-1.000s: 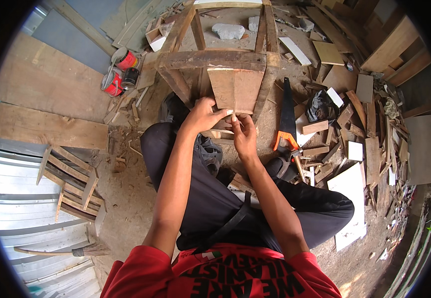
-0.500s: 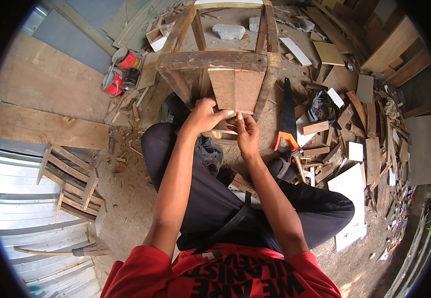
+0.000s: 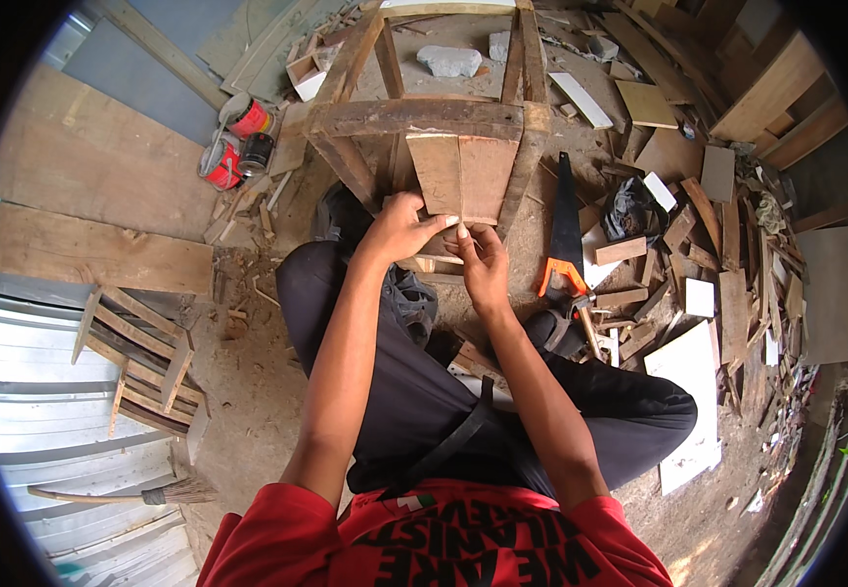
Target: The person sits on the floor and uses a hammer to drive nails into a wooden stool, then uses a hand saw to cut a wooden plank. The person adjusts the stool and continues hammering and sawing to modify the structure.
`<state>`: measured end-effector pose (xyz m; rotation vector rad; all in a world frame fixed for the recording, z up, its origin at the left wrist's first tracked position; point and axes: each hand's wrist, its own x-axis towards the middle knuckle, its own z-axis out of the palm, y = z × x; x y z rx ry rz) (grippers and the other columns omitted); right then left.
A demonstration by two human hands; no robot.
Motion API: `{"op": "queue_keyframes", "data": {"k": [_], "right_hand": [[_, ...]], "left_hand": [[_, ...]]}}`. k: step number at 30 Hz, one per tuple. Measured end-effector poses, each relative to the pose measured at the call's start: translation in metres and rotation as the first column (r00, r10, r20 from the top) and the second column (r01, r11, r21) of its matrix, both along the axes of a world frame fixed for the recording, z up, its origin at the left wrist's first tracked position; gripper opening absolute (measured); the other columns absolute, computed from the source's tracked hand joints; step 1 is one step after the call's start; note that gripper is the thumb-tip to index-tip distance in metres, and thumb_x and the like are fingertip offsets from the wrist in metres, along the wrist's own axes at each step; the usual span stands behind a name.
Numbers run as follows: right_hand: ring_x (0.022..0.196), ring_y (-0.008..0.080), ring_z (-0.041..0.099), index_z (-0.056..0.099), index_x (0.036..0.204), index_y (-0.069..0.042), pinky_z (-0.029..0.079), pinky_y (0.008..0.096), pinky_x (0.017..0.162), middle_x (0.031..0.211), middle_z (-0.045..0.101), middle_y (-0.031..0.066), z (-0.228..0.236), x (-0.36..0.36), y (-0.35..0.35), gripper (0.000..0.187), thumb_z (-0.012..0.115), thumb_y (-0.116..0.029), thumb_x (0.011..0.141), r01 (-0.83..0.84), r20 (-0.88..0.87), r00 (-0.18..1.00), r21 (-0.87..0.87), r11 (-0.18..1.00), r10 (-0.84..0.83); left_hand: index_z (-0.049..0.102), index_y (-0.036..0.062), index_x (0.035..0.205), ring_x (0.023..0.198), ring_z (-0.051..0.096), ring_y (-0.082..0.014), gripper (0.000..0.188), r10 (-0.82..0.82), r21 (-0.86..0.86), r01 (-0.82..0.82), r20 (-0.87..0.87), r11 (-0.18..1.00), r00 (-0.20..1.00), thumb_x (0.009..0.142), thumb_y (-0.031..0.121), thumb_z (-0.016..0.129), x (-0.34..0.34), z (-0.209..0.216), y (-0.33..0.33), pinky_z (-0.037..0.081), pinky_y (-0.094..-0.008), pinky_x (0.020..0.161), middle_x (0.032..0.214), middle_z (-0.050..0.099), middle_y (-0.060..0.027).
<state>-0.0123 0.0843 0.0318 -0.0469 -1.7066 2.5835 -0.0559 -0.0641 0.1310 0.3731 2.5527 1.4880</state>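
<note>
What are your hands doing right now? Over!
Left hand and right hand both on near edge of two wooden slats in wooden frame. Handsaw lies right, apart. Nothing blocking.

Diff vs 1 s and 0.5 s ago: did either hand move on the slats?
Barely any change. The left hand stays on the near end of the two wooden slats of the wooden frame, and the right hand still pinches at their lower edge; only the fingers shifted a little. Nothing was picked up or let go. The handsaw, hammer and red cans lie as before.
</note>
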Motion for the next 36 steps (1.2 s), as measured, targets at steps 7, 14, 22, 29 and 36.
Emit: {"op": "queue_keyframes", "data": {"k": [7, 14, 22, 29, 36], "right_hand": [[0.097, 0.0174, 0.067, 0.058, 0.113, 0.006, 0.054, 0.0305, 0.083, 0.105, 0.068, 0.0130, -0.001, -0.002, -0.002, 0.027, 0.066, -0.016, 0.099, 0.045, -0.012, 0.999, 0.084, 0.995, -0.044], [0.096, 0.0145, 0.065, 0.057, 0.108, 0.005, 0.052, 0.0288, 0.082, 0.104, 0.069, 0.0123, 0.008, 0.000, -0.004, 0.025, 0.073, -0.008, 0.093, 0.068, -0.081, 0.995, 0.109, 0.992, -0.059], [0.085, 0.0121, 0.064, 0.059, 0.105, 0.002, 0.052, 0.0277, 0.079, 0.098, 0.067, 0.0074, 0.005, 0.000, -0.003, 0.023, 0.069, -0.018, 0.098, 0.062, -0.035, 0.998, 0.107, 0.992, -0.058], [0.080, 0.0102, 0.062, 0.060, 0.104, 0.002, 0.052, 0.0259, 0.075, 0.090, 0.067, 0.0051, 0.004, 0.002, 0.000, 0.023, 0.069, -0.020, 0.098, 0.049, -0.017, 0.999, 0.147, 0.988, -0.047], [0.075, 0.0121, 0.060, 0.059, 0.095, -0.001, 0.050, 0.0286, 0.070, 0.081, 0.065, 0.0035, -0.004, 0.008, 0.007, 0.026, 0.079, -0.015, 0.088, 0.179, -0.065, 0.984, 0.342, 0.922, -0.167]], "left_hand": [[0.074, -0.0020, 0.103, 0.089, 0.069, -0.0157, 0.024, 0.023, -0.030, -0.022, 0.005, 0.999, 1.000, 0.087, 0.015, 0.074, -0.004, -0.010, -0.003, 0.052, -0.0339, 0.081, 0.097, 0.076, -0.0123], [0.074, -0.0021, 0.098, 0.079, 0.065, -0.0120, 0.021, 0.038, -0.077, -0.037, 0.014, 0.996, 0.999, 0.087, 0.016, 0.074, -0.006, -0.007, -0.001, 0.051, -0.0329, 0.074, 0.088, 0.075, -0.0099], [0.074, -0.0016, 0.096, 0.077, 0.064, -0.0097, 0.020, 0.022, -0.050, -0.023, -0.014, 0.999, 1.000, 0.087, 0.016, 0.074, -0.005, -0.008, -0.002, 0.051, -0.0311, 0.071, 0.085, 0.075, -0.0072], [0.069, -0.0024, 0.086, 0.068, 0.057, -0.0089, 0.038, 0.077, 0.080, -0.070, -0.083, 0.994, 0.994, 0.091, 0.035, 0.073, -0.009, -0.021, -0.001, 0.047, -0.0323, 0.062, 0.073, 0.066, -0.0051], [0.059, -0.0002, 0.095, 0.076, 0.054, -0.0132, 0.065, 0.255, 0.664, -0.205, 0.023, 0.719, 0.967, 0.094, 0.064, 0.057, -0.003, -0.006, 0.025, 0.046, -0.0316, 0.069, 0.082, 0.059, -0.0036]]}}
